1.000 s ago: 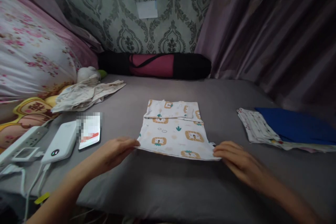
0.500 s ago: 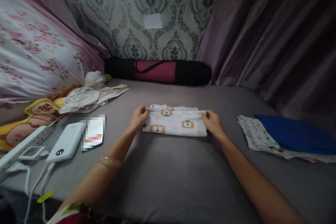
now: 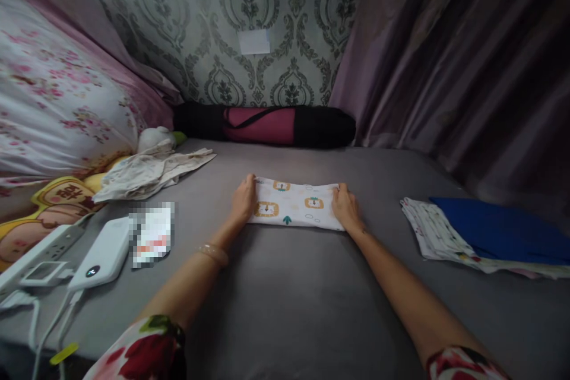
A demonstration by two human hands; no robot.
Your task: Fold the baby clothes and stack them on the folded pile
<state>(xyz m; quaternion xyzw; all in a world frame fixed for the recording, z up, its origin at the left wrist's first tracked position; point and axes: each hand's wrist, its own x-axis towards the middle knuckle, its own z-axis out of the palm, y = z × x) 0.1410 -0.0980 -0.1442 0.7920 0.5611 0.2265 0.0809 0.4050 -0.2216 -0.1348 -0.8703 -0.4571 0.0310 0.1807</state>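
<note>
A folded white cloth printed with orange lion faces and green leaves lies on the grey bed sheet. My left hand grips its left end, the fingertips partly out of sight behind the edge. At the opposite end my right hand is closed on the far right corner, thumb on the near side. Between the two hands the cloth forms a narrow, fairly flat rectangle.
Folded clothes with a blue garment on top lie at right. To the left are a crumpled pale garment, a white power bank, a blurred-out item and a power strip. A long black-and-maroon bag rests against the wall.
The cloth's back layers, visible behind the front fold before, no longer show. Both hands have come slightly closer together and now hold the cloth's ends more fully.
</note>
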